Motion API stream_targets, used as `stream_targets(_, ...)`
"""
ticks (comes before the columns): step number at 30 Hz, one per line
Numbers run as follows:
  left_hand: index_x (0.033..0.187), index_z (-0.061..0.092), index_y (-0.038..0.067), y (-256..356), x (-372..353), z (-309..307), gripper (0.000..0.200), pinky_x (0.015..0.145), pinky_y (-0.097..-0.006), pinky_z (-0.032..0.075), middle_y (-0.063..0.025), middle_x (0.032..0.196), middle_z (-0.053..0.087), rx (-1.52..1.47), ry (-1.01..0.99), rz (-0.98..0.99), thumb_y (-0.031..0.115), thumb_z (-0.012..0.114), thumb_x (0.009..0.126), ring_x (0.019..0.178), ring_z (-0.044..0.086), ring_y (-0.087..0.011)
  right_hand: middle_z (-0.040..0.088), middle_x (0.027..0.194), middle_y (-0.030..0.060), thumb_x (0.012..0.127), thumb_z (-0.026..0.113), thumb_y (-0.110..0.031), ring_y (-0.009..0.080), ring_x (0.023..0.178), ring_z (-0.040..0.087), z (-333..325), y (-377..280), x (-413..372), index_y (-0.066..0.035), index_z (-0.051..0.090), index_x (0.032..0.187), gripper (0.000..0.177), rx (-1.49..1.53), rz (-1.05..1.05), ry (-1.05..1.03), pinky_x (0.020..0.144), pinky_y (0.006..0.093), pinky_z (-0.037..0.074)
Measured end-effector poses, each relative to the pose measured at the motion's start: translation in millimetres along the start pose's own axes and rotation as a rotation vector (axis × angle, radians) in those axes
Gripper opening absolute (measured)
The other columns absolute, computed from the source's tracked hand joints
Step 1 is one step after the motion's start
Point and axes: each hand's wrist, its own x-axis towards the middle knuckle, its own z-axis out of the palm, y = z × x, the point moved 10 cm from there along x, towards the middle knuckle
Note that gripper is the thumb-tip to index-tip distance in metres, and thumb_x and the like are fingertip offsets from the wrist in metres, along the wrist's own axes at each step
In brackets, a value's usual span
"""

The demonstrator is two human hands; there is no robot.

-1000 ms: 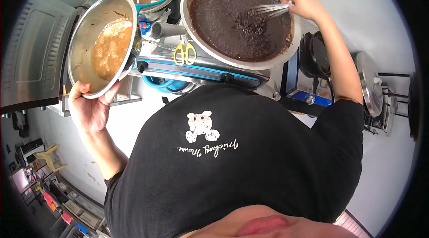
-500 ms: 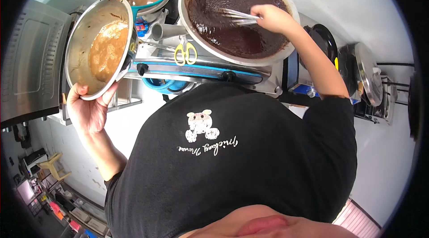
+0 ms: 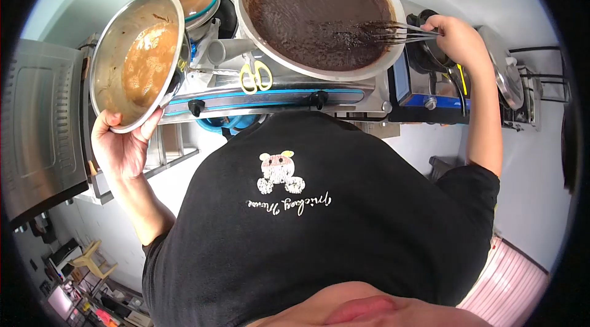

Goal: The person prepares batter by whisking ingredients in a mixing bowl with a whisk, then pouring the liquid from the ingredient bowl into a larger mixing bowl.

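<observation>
My left hand grips the lower rim of a steel mixing bowl, which is tilted and holds a pale brown liquid with light foam. My right hand is closed around a wire whisk. The whisk lies across the right rim of a wide pan, its wires partly sunk in a thick dark brown mixture. The whisk's handle is hidden inside my fist.
Yellow-handled scissors and a grey cup are at the stove. Behind the bowl stands a teal-rimmed strainer with brownish liquid under it. A second cooker and a lid are on the right.
My right hand has moved right with the whisk, from over the pan's middle to beyond its right rim. The left hand and bowl stay nearly in place.
</observation>
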Motion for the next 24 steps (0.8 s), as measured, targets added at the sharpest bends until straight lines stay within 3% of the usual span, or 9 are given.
stream_targets(2, 0.124, 0.030, -0.009, 2.8, 4.6, -3.3, 0.054, 0.083, -0.0573, 0.046, -0.0288, 0.123, 0.041, 0.020, -0.015, -0.020, 0.003, 0.040, 0.072, 0.103, 0.048, -0.0475, 0.062, 0.088, 0.0146, 0.068, 0.050, -0.004, 0.0301, 0.085, 0.059, 13.5, 3.6, 1.6, -0.014, 0.062, 0.095, 0.031, -0.021, 0.056, -0.054, 0.074, 0.0385, 0.046)
stream_targets(4, 0.125, 0.027, -0.008, 5.1, 7.5, -3.8, 0.057, 0.082, -0.0580, 0.046, -0.0295, 0.123, 0.039, 0.033, -0.008, -0.018, 0.003, 0.040, 0.071, 0.103, 0.048, -0.0484, 0.062, 0.087, 0.0152, 0.069, 0.049, -0.003, 0.0310, 0.084, 0.059, 38.3, -12.8, 10.5, -0.014, 0.063, 0.094, 0.031, -0.039, -0.091, 0.040, 0.074, 0.0383, 0.046)
stream_targets(14, 0.127, 0.025, -0.007, 17.4, 17.5, -14.3, 0.060, 0.082, -0.0607, 0.045, -0.0300, 0.124, 0.037, 0.007, -0.056, -0.020, 0.002, 0.040, 0.070, 0.106, 0.044, -0.0494, 0.061, 0.087, 0.0178, 0.072, 0.048, -0.005, 0.0334, 0.085, 0.058, 63.4, -81.7, 41.8, -0.013, 0.058, 0.099, 0.030, -0.008, -0.021, 0.129, 0.072, 0.0409, 0.046)
stream_targets(18, 0.127, 0.025, -0.007, 19.2, 16.6, -14.0, 0.060, 0.083, -0.0609, 0.044, -0.0297, 0.124, 0.037, -0.009, -0.062, -0.021, 0.002, 0.040, 0.070, 0.106, 0.044, -0.0491, 0.060, 0.094, 0.0176, 0.075, 0.045, -0.008, 0.0330, 0.089, 0.058, 98.1, -86.9, 69.5, -0.013, 0.057, 0.102, 0.030, 0.152, 0.021, 0.183, 0.074, 0.0420, 0.046)
stream_targets(20, 0.127, 0.024, -0.007, 17.8, 13.0, -13.6, 0.059, 0.082, -0.0610, 0.044, -0.0288, 0.124, 0.037, 0.002, -0.042, -0.016, 0.003, 0.041, 0.071, 0.106, 0.045, -0.0487, 0.060, 0.098, 0.0159, 0.075, 0.044, -0.009, 0.0318, 0.093, 0.057, 98.8, -86.7, 90.4, -0.014, 0.057, 0.102, 0.030, 0.262, -0.004, 0.243, 0.077, 0.0418, 0.045)
stream_targets(24, 0.125, 0.028, -0.008, 15.9, 10.0, 0.7, 0.055, 0.084, -0.0567, 0.046, -0.0292, 0.121, 0.042, 0.050, -0.052, -0.012, 0.003, 0.039, 0.072, 0.100, 0.049, -0.0488, 0.060, 0.100, 0.0142, 0.072, 0.045, -0.007, 0.0309, 0.095, 0.056, 67.6, -97.0, 99.1, -0.014, 0.058, 0.102, 0.033, 0.217, 0.006, 0.156, 0.078, 0.0396, 0.044)
